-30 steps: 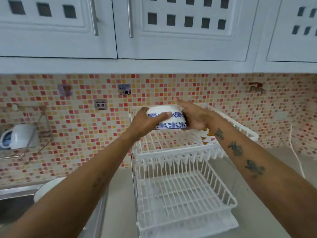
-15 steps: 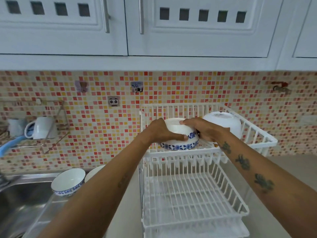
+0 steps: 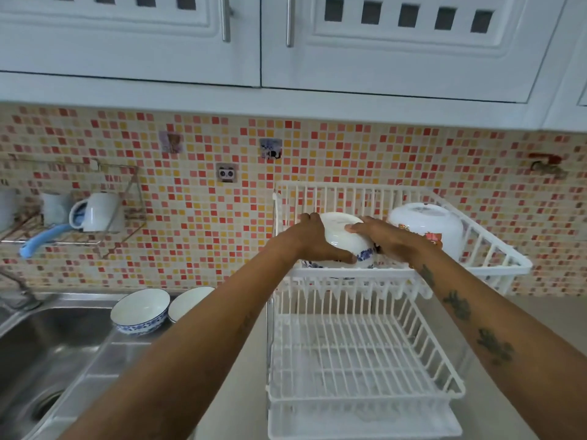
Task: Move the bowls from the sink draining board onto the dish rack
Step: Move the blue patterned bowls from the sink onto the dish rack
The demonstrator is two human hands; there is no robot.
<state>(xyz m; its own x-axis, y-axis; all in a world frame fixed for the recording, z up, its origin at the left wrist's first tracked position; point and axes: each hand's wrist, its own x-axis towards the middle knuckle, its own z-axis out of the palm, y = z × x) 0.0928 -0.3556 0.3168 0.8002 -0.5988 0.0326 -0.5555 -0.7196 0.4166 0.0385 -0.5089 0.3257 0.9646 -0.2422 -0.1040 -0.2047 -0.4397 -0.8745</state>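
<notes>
Both hands hold a white bowl with blue flower pattern (image 3: 342, 239), turned upside down in the upper tier of the white dish rack (image 3: 495, 249). My left hand (image 3: 313, 242) grips its left side, my right hand (image 3: 386, 241) its right side. A larger white bowl with red-orange print (image 3: 427, 227) sits upside down to the right in the same tier. Two more blue-patterned bowls, one (image 3: 140, 311) and another (image 3: 190, 301), stand upright on the steel draining board (image 3: 104, 369); my left forearm hides part of the second.
The rack's lower tier (image 3: 355, 354) holds nothing, with a drip tray under it. The steel sink basin (image 3: 38, 344) lies at the left. A wall-mounted wire shelf (image 3: 79, 230) carries a mug and a blue-handled tool. White cupboards hang overhead.
The bowl has come down from above the rack into the upper tier, held in both hands. The view has tilted down and left, bringing the sink and the two other bowls into sight.
</notes>
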